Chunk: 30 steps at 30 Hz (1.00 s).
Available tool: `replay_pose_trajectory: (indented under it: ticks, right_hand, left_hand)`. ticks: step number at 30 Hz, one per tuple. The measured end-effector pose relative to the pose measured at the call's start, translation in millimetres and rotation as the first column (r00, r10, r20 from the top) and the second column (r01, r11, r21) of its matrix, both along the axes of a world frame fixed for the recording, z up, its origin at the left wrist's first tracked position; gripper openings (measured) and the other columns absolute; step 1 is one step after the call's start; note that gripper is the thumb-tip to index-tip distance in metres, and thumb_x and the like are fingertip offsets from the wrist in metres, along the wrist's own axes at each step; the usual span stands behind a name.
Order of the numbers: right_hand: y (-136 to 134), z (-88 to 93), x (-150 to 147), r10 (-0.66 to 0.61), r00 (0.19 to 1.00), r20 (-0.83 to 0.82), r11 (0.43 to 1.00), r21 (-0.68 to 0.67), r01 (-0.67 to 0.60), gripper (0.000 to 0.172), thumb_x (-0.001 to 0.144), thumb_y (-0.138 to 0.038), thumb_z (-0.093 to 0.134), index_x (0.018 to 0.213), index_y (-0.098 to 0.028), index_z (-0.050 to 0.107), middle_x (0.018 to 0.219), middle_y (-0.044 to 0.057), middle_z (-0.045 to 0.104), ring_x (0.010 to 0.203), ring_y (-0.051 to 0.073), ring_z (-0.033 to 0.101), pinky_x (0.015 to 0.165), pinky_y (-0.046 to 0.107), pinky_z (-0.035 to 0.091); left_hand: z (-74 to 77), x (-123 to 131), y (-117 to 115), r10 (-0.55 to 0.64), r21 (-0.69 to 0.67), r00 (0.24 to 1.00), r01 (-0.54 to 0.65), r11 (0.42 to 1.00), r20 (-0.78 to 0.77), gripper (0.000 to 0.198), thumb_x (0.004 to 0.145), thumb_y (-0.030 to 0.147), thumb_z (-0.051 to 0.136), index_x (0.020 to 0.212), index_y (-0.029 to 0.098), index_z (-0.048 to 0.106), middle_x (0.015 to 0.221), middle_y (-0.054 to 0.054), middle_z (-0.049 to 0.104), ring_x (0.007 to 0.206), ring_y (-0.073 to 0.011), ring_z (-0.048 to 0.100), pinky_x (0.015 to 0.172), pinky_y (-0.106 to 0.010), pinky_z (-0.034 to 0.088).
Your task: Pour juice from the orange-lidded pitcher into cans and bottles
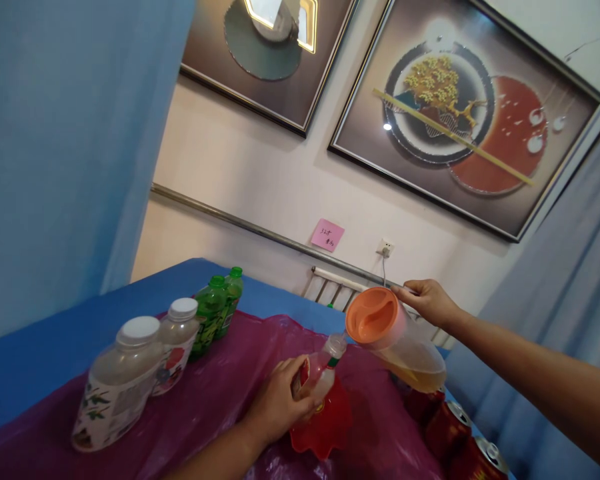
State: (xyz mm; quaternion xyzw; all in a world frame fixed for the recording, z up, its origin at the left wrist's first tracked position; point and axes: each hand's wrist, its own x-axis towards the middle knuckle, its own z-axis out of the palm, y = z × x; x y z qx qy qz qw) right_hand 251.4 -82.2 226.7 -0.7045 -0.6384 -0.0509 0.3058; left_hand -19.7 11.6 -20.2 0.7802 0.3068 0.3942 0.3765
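Observation:
My left hand is wrapped round a clear glass bottle with a red and green label, tilted a little to the right. Under the bottle lies a red dish with a wavy rim. My right hand grips the handle of a translucent pitcher with an orange lid. The pitcher is tipped on its side, lid towards the bottle, and yellowish liquid sits in its lower side. Its spout edge is at the bottle's mouth; I cannot tell whether liquid flows.
Two white-capped bottles and two green bottles stand on the left of the purple plastic sheet. Several red cans line the right edge. Blue curtains hang on both sides; a metal rail runs along the wall behind.

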Motion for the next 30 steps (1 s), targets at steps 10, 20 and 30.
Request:
replay_pose_trajectory:
  ticks: [10, 20, 30]
  right_hand:
    - [-2.6, 2.4, -3.3, -0.015, 1.000, -0.003, 1.000, -0.020, 0.015, 0.064, 0.074, -0.076, 0.058, 0.052, -0.025, 0.028, 0.053, -0.006, 0.021, 0.048, 0.009, 0.023, 0.044, 0.025, 0.019]
    - [-2.6, -2.2, -0.9, -0.002, 1.000, -0.006, 1.000, 0.012, 0.002, 0.063, 0.078, -0.076, 0.054, 0.052, -0.024, 0.032, 0.052, -0.006, 0.023, 0.048, 0.009, 0.024, 0.043, 0.025, 0.021]
    - [-4.8, -2.5, -3.5, -0.007, 0.999, -0.031, 1.000, 0.021, 0.007, 0.063, 0.076, -0.076, 0.057, 0.052, -0.024, 0.032, 0.051, -0.006, 0.024, 0.047, 0.009, 0.024, 0.042, 0.024, 0.020]
  left_hand:
    - [3.6, -0.9, -1.1, -0.012, -0.002, 1.000, 0.012, 1.000, 0.000, 0.065, 0.061, 0.024, 0.082, 0.124, 0.025, 0.064, 0.126, -0.008, 0.069, 0.119, -0.0309, 0.061, 0.106, -0.043, 0.046]
    - [6.1, -1.2, -1.8, -0.023, 0.041, 1.000, 0.023, 0.999, -0.006, 0.045, 0.063, 0.025, 0.081, 0.106, 0.025, 0.066, 0.113, -0.004, 0.072, 0.109, -0.0286, 0.063, 0.097, -0.039, 0.050]
    - [4.2, -0.3, 0.3, -0.030, 0.027, 0.999, 0.030, 0.999, 0.010, 0.057, 0.063, 0.021, 0.081, 0.117, 0.024, 0.065, 0.120, -0.007, 0.070, 0.114, -0.0297, 0.062, 0.101, -0.041, 0.047]
